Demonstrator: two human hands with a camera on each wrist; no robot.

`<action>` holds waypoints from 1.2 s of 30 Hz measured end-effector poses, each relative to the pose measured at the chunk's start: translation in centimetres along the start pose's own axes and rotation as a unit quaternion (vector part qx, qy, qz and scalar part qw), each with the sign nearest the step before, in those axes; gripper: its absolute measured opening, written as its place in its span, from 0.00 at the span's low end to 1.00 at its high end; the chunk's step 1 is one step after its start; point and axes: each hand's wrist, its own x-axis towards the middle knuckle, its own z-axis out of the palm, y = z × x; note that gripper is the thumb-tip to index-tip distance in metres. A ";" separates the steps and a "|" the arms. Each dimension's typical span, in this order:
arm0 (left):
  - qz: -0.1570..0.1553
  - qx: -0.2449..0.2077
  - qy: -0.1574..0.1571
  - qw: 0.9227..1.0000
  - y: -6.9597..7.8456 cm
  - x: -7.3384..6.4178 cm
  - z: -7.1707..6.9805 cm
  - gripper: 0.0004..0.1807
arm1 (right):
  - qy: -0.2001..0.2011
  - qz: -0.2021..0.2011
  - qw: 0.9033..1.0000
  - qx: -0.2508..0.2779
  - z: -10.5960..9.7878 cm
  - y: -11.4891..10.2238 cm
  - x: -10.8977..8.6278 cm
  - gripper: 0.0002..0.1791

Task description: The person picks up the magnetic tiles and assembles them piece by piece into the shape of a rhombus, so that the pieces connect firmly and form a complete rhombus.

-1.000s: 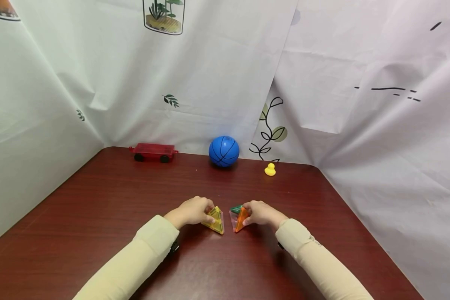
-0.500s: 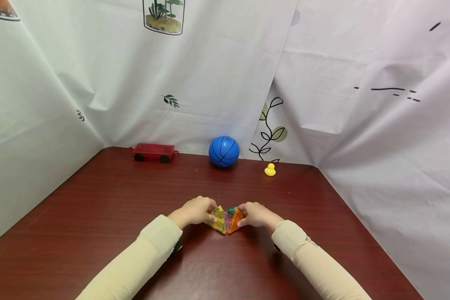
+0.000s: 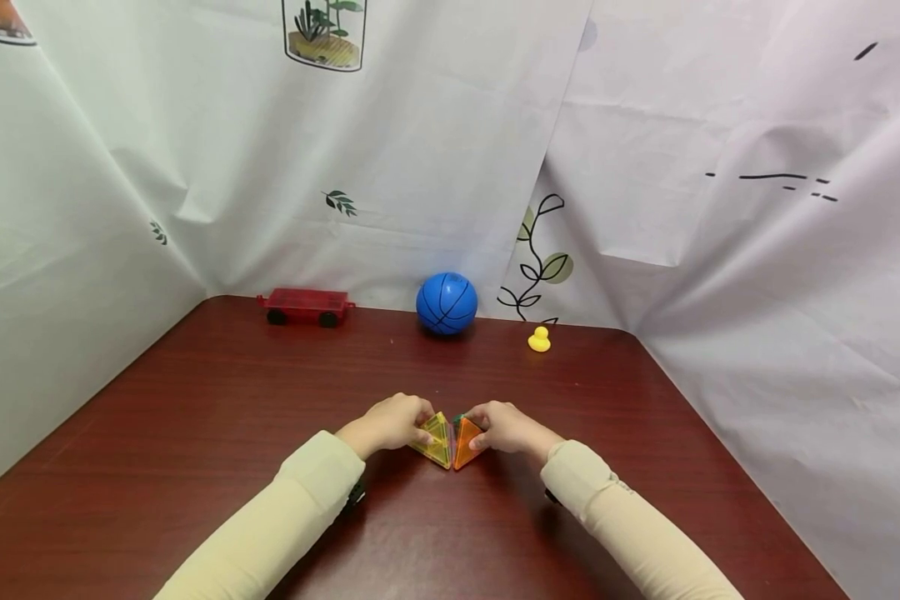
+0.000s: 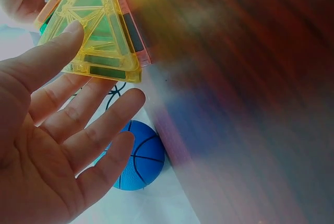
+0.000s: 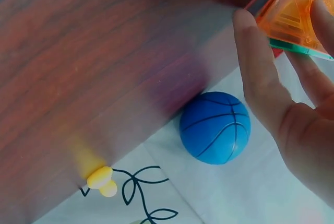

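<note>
My left hand (image 3: 399,421) pinches a pyramid of translucent magnetic tiles with a yellow triangle tile (image 3: 437,442) facing me. In the left wrist view its thumb presses the yellow face (image 4: 96,25) while the other fingers spread below. My right hand (image 3: 508,431) holds a second tile pyramid, its orange triangle tile (image 3: 467,443) facing me. Green tile (image 5: 300,48) shows along that pyramid's edge in the right wrist view. Pinkish tile sides lie between the two pyramids, which stand side by side on the table; whether they touch fully is hard to tell.
At the back of the brown table (image 3: 450,533) stand a red toy wagon base (image 3: 307,306) with black wheels, a blue ball (image 3: 447,303) and a small yellow duck (image 3: 539,339). White printed cloth (image 3: 435,150) hangs behind and along both sides.
My right hand has brought the orange-faced pyramid leftward and turned it a little, closing the gap to the yellow one. The left hand has shifted slightly right.
</note>
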 end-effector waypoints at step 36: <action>0.007 -0.007 0.000 1.000 0.0 -0.1 -0.1 0.15 | 0.013 -0.001 1.000 0.018 -0.4 -0.6 0.3 0.19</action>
